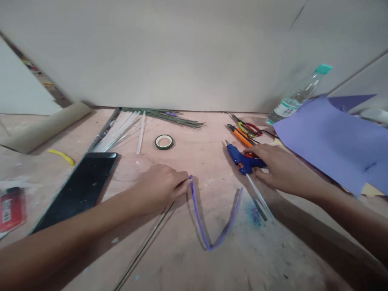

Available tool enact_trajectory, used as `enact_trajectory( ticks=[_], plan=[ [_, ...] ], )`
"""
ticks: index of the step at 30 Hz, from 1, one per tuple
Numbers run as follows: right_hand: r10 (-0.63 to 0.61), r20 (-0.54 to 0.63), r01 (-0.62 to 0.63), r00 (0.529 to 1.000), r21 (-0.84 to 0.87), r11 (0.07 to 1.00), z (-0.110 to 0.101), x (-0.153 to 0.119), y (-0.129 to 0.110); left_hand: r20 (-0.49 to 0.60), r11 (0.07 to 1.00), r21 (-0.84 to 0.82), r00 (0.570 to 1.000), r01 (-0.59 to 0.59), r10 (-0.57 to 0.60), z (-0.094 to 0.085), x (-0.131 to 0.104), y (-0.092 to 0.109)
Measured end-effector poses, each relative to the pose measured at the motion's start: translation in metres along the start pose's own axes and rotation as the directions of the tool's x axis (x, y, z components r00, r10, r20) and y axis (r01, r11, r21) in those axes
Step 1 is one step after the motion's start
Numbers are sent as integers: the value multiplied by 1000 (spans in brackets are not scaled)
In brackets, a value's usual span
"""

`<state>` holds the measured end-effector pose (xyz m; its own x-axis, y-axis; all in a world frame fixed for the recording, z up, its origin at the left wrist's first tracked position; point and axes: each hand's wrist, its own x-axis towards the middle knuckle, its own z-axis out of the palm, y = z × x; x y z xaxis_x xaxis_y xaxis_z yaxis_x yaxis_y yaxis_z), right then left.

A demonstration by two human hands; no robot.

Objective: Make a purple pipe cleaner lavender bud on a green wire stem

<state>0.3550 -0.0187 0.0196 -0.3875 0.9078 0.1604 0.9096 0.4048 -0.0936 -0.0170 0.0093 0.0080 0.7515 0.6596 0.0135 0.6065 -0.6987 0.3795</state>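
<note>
My left hand (165, 184) is closed in a pinch on one end of a purple strip (198, 220), bent into a V on the work surface. A thin green wire (145, 244) runs from under that hand toward the near edge; whether the fingers grip it too is hidden. On the right, my right hand (277, 169) has its thumb and fingers around the handle of a blue hot glue gun (241, 158), which lies on its side, nozzle pointing away. A clear glue stick (259, 196) sticks out of the gun's back end.
Green tape (164, 142), glue sticks (141, 133) and green wires (169, 116) lie near the wall. A phone (79, 188) and cardboard tube (48, 127) are left. Orange-handled tool (241, 136), scissors (253, 129), bottle (298, 97) and purple sheet (330, 137) are right.
</note>
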Motion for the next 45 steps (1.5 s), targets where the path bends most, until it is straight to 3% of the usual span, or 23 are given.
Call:
enact_trajectory(
  ticks=[5,8,10,12,15,21,30,38,42,45],
  plan=[
    [-27,-32,27,999,8,1000,16,4,5,-50,995,-92,998,39,-44,0,-1,-1],
    [0,-184,4,983,23,1000,20,-1,-7,-65,982,-176,994,74,-86,-2,0,0],
    [46,-267,-8,962,145,989,19,-5,-23,-57,967,-236,992,93,-110,-3,0,0],
    [133,-228,-45,965,355,934,16,-8,-41,-42,946,-302,990,117,-136,-3,2,2],
    [277,-92,-157,957,637,754,14,-7,-62,-43,895,-415,979,164,-200,-3,3,7],
    [330,-19,-193,944,778,598,27,1,-65,-83,796,-568,948,209,-308,0,1,15],
    [387,-3,-247,922,765,594,26,3,-61,-75,716,-660,929,227,-363,6,-3,19],
    [321,30,-234,946,752,617,16,2,-59,-50,771,-598,950,219,-309,5,-3,13],
    [270,82,-250,959,693,676,6,2,-54,-33,803,-554,957,222,-287,6,-3,11],
    [220,49,-203,974,614,763,2,3,-53,-25,822,-526,962,219,-272,8,-4,10]
  ],
)
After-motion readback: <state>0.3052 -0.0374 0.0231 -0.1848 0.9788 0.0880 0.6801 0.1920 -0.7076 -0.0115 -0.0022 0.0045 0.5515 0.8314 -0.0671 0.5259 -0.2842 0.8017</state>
